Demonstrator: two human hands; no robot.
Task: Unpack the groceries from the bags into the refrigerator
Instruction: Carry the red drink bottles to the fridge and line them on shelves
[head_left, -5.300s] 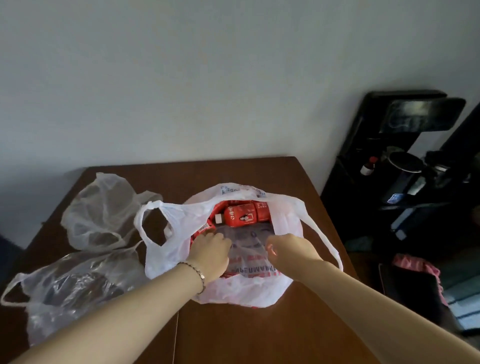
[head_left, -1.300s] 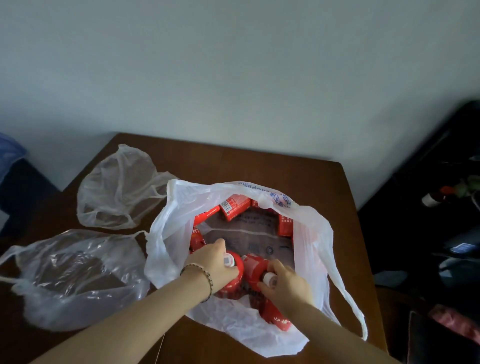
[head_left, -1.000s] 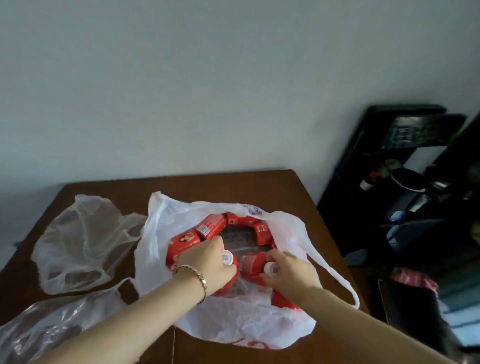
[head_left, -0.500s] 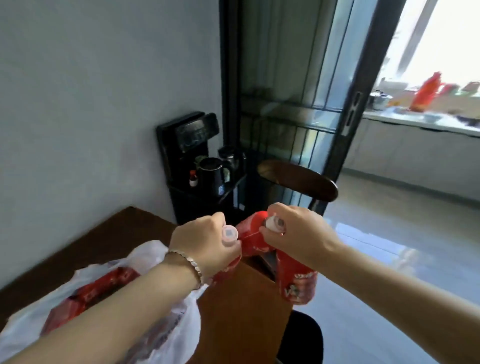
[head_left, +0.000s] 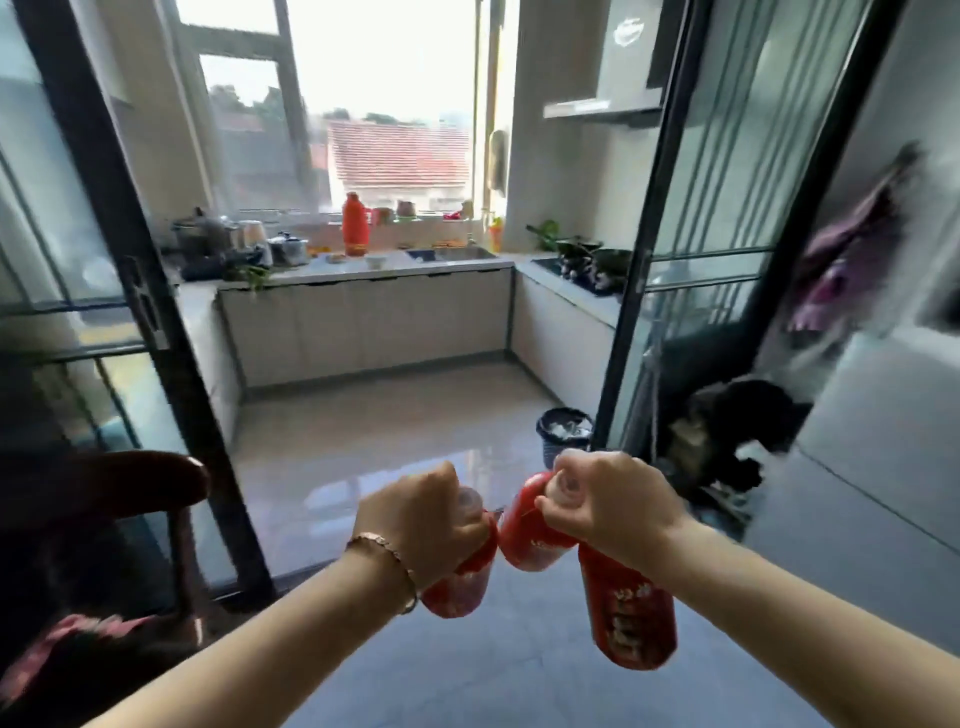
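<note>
My left hand (head_left: 423, 522) grips a red bottle (head_left: 457, 584) by its white-capped neck, the body hanging below my wrist. My right hand (head_left: 615, 506) holds two more red bottles by their necks: one (head_left: 532, 535) tilts left toward the other hand, the other (head_left: 631, 621) hangs straight down. All are carried in the air over the grey floor. At the far right stands a tall grey appliance front (head_left: 878, 467), blurred; I cannot tell whether it is the refrigerator. The grocery bags and the table are out of view.
Black-framed sliding glass doors (head_left: 135, 291) stand open onto a kitchen with a counter (head_left: 363, 267), a sink and a window. A black waste bin (head_left: 563, 434) sits by the right door frame. A dark wooden chair (head_left: 104, 488) is at lower left. A dark heap (head_left: 737, 431) lies at right.
I have turned right, away from the table and bag, which left the view. Both hands lifted the red bottles out of the bag and now carry them over the floor toward the kitchen doorway.
</note>
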